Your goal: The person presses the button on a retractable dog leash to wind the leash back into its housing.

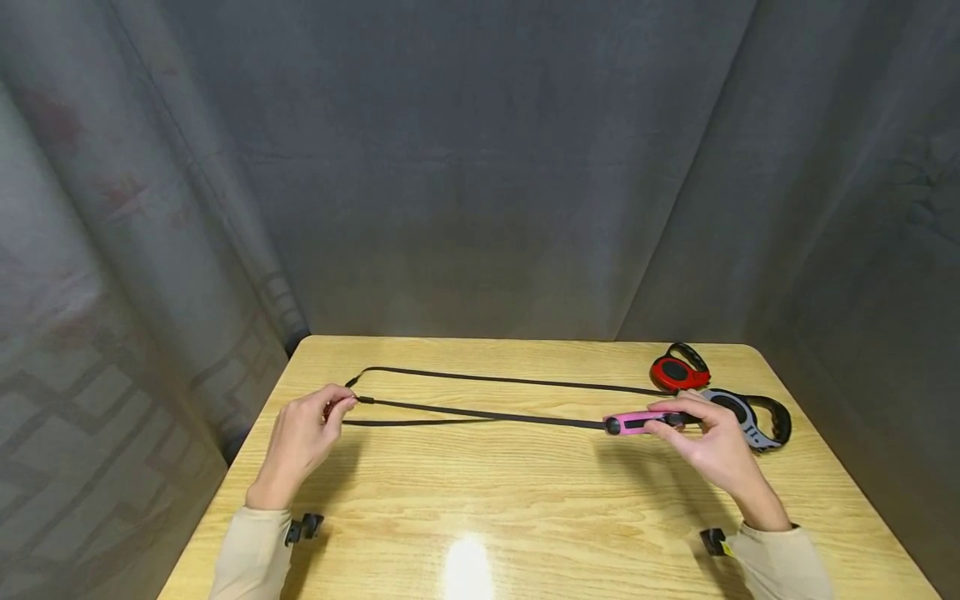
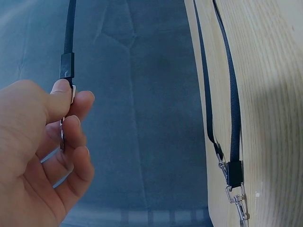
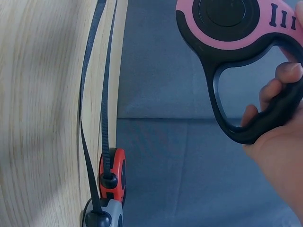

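My left hand [image 1: 300, 437] pinches the metal clip [image 2: 73, 93] at the strap's end between thumb and fingers. From that clip, a black strap [image 1: 480, 413] stretches across above the table to a pink and black retractable dog leash [image 1: 633, 423]. My right hand [image 1: 716, 446] holds this leash up, its fingers curled round the black handle [image 3: 279, 111]. Behind the right hand, a grey retractable leash [image 1: 753, 432] lies on the table, with a red one [image 1: 662, 377] farther back. The right hand hides part of the grey leash.
Two more black straps run along the wooden table [image 1: 480, 500] from the red and grey leashes to the left side. They end in metal clips [image 2: 240, 205] below the left hand. Grey curtains [image 1: 480, 208] hang behind and beside the table.
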### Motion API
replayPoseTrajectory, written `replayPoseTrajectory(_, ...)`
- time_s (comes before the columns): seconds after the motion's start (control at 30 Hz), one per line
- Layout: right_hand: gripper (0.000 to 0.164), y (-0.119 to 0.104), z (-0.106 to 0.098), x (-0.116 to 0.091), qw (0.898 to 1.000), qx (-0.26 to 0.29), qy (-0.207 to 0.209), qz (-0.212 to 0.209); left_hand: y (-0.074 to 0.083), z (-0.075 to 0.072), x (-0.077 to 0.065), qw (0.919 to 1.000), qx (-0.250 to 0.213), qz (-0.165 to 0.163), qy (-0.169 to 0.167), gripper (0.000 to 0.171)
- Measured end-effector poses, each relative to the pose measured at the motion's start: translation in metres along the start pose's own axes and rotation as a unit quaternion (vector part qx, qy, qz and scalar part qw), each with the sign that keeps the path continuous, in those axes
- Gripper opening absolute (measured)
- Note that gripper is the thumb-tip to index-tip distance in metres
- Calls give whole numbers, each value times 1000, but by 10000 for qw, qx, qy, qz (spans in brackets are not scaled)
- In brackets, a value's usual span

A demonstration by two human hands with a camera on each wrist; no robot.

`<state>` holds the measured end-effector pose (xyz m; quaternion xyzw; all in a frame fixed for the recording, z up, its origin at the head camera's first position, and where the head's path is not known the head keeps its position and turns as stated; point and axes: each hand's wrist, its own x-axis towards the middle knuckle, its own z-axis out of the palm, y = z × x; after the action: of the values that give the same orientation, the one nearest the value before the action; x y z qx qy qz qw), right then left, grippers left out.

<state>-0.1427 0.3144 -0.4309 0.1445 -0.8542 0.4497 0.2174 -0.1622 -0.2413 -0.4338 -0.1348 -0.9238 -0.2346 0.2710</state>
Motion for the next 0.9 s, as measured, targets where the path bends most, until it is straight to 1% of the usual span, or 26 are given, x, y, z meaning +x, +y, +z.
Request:
replayPoseTrajectory(0.17,29,2,2,-1,10000,1,-68,34,0,-1,0,10000,-11,29,21,5)
replayPoseTrajectory(0.37,32,2,6,0,9993,250,-131,-256,0,-2,-2,10000,26,31,30,6)
replayPoseTrajectory(0.47,33,2,8,0,9988,284,-146,-363,0,-2,-3,10000,34,44,0,5)
replayPoseTrajectory(0.7,32,1,10,0,9992,207,-158,-288,2,-1,-3,10000,25,11,1,6)
replayPoseTrajectory(0.8,31,0,11,0,9995,153,-156,-243,4,1,-2,10000,34,44,-35,4)
replayPoseTrajectory(0.9,32,0,13,0,9992,141,-178,-336,6,3,-1,9999,26,71,-103,4)
